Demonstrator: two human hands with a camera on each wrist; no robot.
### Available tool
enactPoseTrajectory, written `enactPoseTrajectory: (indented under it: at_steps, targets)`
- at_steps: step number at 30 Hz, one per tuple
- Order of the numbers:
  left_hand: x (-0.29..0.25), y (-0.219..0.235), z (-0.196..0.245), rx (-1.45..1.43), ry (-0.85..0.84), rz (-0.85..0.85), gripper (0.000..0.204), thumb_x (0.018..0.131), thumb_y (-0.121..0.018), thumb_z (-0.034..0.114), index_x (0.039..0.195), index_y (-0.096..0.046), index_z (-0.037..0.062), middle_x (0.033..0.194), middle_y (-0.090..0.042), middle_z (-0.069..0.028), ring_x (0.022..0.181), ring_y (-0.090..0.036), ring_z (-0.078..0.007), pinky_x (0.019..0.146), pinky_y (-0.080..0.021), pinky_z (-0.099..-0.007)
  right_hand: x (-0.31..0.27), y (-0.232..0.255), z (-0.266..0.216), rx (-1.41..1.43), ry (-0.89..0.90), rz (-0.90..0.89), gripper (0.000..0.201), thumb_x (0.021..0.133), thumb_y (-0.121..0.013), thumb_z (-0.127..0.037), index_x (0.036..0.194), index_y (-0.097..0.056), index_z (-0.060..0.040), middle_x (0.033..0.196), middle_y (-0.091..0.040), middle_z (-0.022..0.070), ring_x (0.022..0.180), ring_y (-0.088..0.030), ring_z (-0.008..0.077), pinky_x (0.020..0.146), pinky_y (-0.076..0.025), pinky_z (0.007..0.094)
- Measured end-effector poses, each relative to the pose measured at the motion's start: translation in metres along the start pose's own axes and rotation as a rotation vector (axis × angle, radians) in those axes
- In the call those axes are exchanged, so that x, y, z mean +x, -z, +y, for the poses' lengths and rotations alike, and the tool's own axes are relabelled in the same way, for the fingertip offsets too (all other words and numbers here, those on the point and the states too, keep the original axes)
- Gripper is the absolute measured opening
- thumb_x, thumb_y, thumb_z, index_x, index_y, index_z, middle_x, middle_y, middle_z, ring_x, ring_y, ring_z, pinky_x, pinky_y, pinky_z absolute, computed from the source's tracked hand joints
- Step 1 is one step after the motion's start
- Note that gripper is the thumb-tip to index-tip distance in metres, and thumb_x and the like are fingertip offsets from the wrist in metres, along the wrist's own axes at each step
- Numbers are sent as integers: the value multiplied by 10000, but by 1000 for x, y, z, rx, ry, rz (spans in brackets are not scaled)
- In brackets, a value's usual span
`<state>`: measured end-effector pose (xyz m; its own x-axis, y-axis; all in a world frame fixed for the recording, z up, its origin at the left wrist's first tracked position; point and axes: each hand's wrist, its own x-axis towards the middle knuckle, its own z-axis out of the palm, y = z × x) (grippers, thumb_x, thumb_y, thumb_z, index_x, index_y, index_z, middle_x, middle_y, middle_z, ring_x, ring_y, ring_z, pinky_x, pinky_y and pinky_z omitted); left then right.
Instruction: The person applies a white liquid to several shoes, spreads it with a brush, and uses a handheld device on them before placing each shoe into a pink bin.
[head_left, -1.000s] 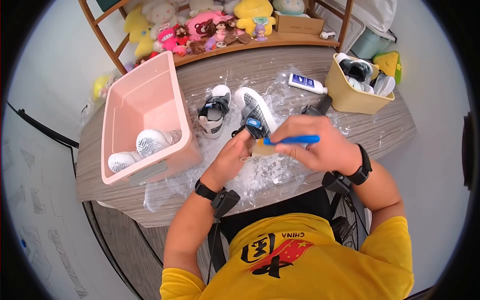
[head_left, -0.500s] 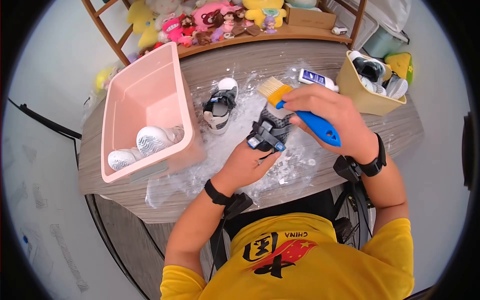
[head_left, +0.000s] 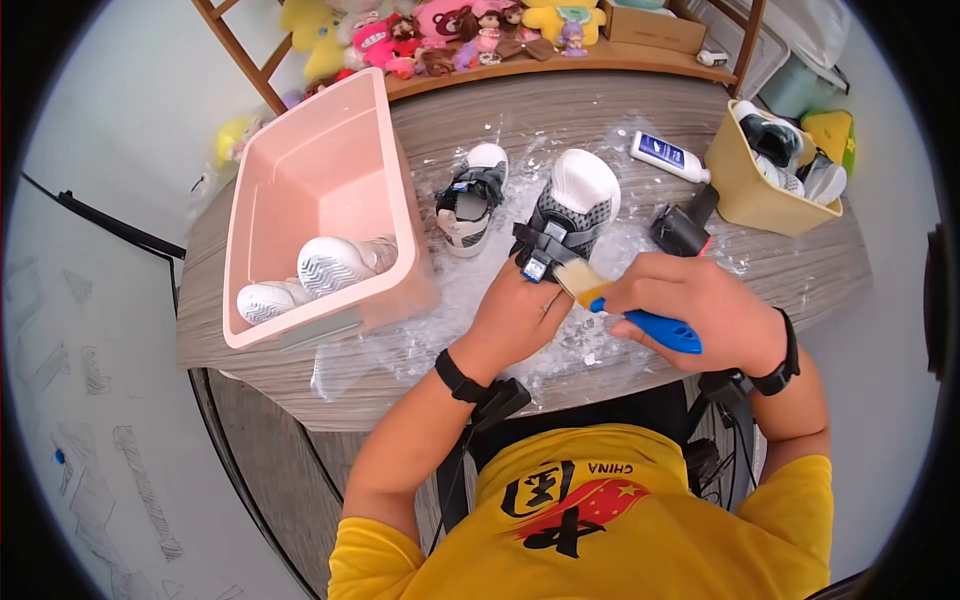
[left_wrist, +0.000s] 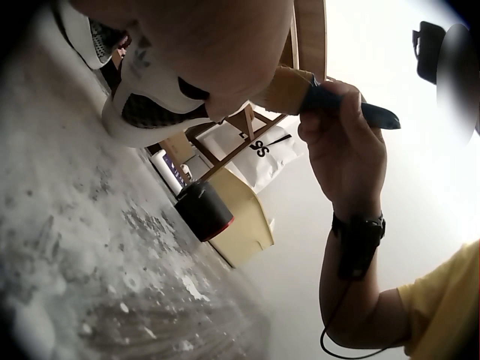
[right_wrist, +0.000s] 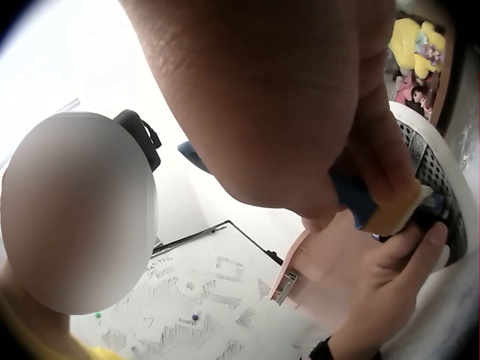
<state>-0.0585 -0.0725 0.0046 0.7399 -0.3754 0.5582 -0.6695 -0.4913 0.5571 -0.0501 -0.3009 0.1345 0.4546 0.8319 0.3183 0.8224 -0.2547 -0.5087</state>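
A grey-and-white sneaker (head_left: 583,190) with dark straps points its white toe away from me over the smeared table. My left hand (head_left: 512,318) grips it at the heel end. In my right hand (head_left: 705,305) is a paintbrush (head_left: 660,330) with a blue handle, held between thumb and fingers. Its pale bristles (head_left: 578,280) are at the sneaker's ankle end, close to the strap and my left thumb. From the left wrist view, the sneaker (left_wrist: 154,120) shows partly behind my left hand. A matching sneaker (head_left: 468,205) stands on the table to the left.
The pink bin (head_left: 412,240) at the left holds white shoes (head_left: 335,265). On the right are a white bottle (head_left: 668,156), a black object (head_left: 682,230) and a yellow bin (head_left: 770,208) of shoes. Behind, a wooden shelf (head_left: 560,68) carries plush toys.
The sneaker has turned from sole facing right to toe pointing away with its upper showing. The brush went up over the toe, then came back to the ankle end.
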Motion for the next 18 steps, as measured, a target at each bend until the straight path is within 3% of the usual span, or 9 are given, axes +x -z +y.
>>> enactPoseTrajectory:
  at_steps: [2,5,9,10,18]
  targets:
    - [2,-2,4,-31,14,43,226,855,-658,49,1078,-686,22,1092,-648,-182,1007,-598,-382,883,-481,-419,-2,9,-4,-2,-35,-28,177,835,-727,-93,978,-642,-33,874,-624,120,718,-610,314,653,-500,373]
    - [3,-2,6,-36,20,77,201,861,-672,74,1054,-685,22,1046,-648,-192,972,-599,-388,858,-485,-420,2,17,-7,2,40,170,166,836,-732,-97,968,-656,-32,860,-640,119,725,-618,313,647,-498,360]
    - [3,0,9,-32,15,69,187,863,-678,88,1038,-684,23,1031,-643,-196,952,-603,-387,837,-491,-417,15,17,-4,-217,116,381,217,808,-755,-54,993,-654,-4,963,-682,124,858,-660,296,734,-534,347]
    - [3,1,9,-37,20,65,184,863,-679,90,1035,-685,24,1029,-642,-197,949,-603,-386,831,-492,-416,16,16,-5,-197,82,386,231,799,-759,-34,1004,-654,-8,1030,-682,127,917,-663,296,783,-540,350]
    - [2,-2,7,-64,47,70,201,857,-659,118,1041,-683,41,1054,-657,-173,978,-584,-400,855,-481,-448,18,-4,20,-210,48,381,241,815,-748,-54,1040,-665,-34,1118,-670,123,959,-666,312,814,-549,364]
